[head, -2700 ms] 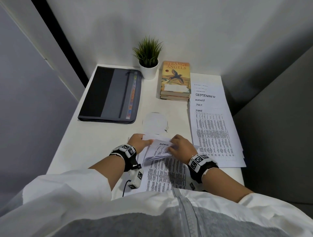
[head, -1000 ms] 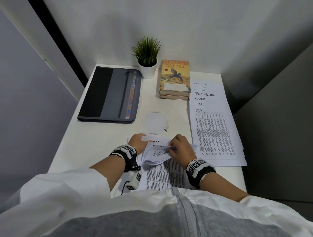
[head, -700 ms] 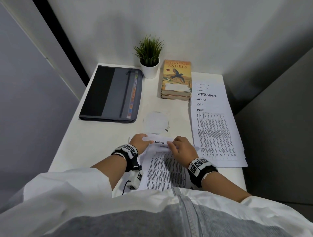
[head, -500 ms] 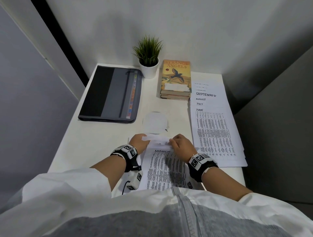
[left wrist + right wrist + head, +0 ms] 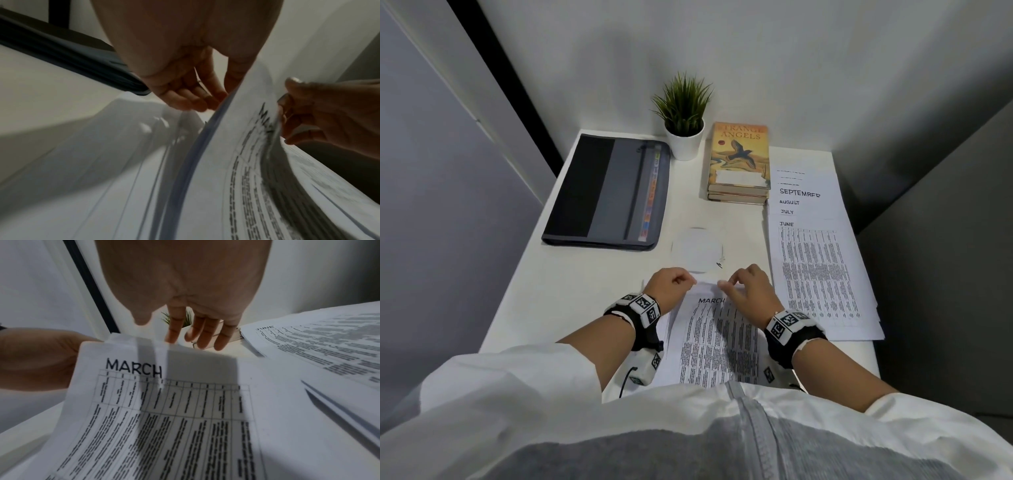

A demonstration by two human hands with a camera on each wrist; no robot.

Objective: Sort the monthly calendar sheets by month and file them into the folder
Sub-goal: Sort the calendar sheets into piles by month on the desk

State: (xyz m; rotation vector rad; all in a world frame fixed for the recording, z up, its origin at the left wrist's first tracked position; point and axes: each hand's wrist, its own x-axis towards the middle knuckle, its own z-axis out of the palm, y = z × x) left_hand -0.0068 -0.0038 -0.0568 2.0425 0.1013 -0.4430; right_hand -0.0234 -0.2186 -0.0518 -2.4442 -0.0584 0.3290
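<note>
A pile of calendar sheets with MARCH (image 5: 719,335) on top lies at the table's near edge, its top bowed up. My left hand (image 5: 685,280) grips the pile's top left corner, fingers curled under it (image 5: 185,97). My right hand (image 5: 726,284) is at the top edge, where thumb and index finger pinch a thin curled sheet edge (image 5: 152,356) beside the MARCH heading (image 5: 133,368). To the right lies a fanned row of sheets (image 5: 818,274) headed JUNE, JULY, AUGUST, SEPTEMBER. The grey and black folder (image 5: 602,192) lies shut at the far left.
A small potted plant (image 5: 685,116) and a stack of books (image 5: 738,161) stand at the back by the wall. A flat white round object (image 5: 697,250) lies just beyond my hands. The table (image 5: 571,284) is narrow, boxed in by grey walls.
The APRIL sheet that my right hand was curling back has gone from the top, and MARCH now shows. Both hands stayed at the pile's top edge.
</note>
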